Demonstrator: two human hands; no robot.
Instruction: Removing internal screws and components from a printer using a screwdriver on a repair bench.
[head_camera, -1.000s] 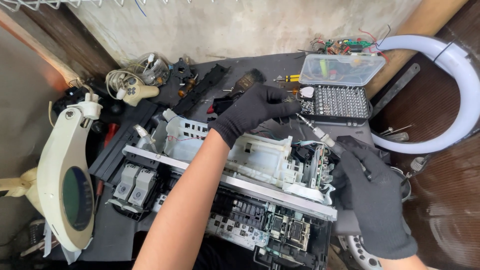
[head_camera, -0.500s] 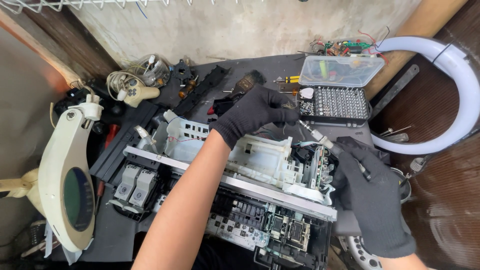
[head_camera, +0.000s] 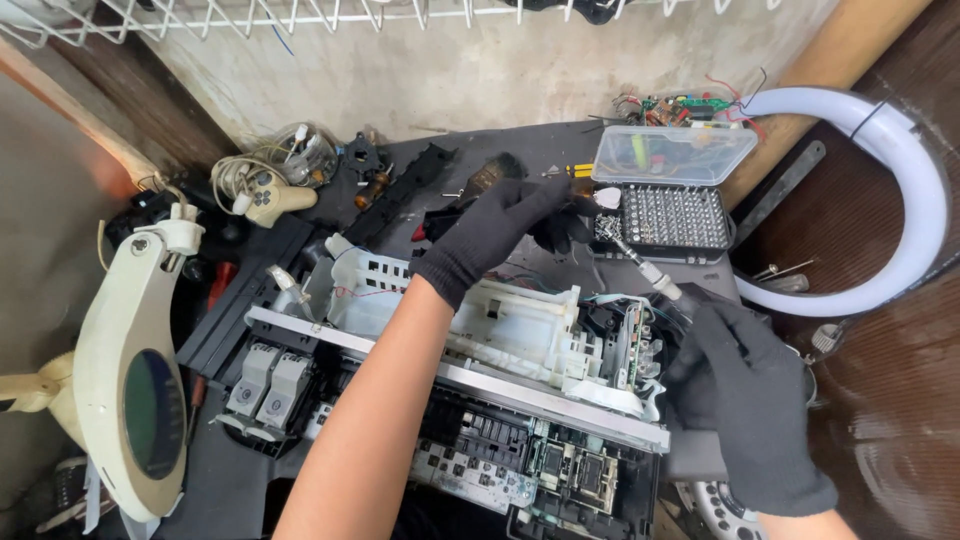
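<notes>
Two black-gloved hands, left (head_camera: 505, 225) and right (head_camera: 745, 400), one opened printer (head_camera: 480, 400), one screwdriver (head_camera: 645, 268), one bit case (head_camera: 668, 190), one magnifier lamp (head_camera: 130, 390), one ring light (head_camera: 880, 190), one game controller (head_camera: 268, 197)

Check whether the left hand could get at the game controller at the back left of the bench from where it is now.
Probably yes. The left hand rests at the far edge of the opened printer, and only low clutter lies between it and the game controller.

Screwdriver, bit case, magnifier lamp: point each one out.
Screwdriver (head_camera: 655, 275): head view, on its metal shaft above the right hand.
Bit case (head_camera: 668, 215): head view, on the tray of bits.
Magnifier lamp (head_camera: 150, 412): head view, on its dark lens.
</notes>
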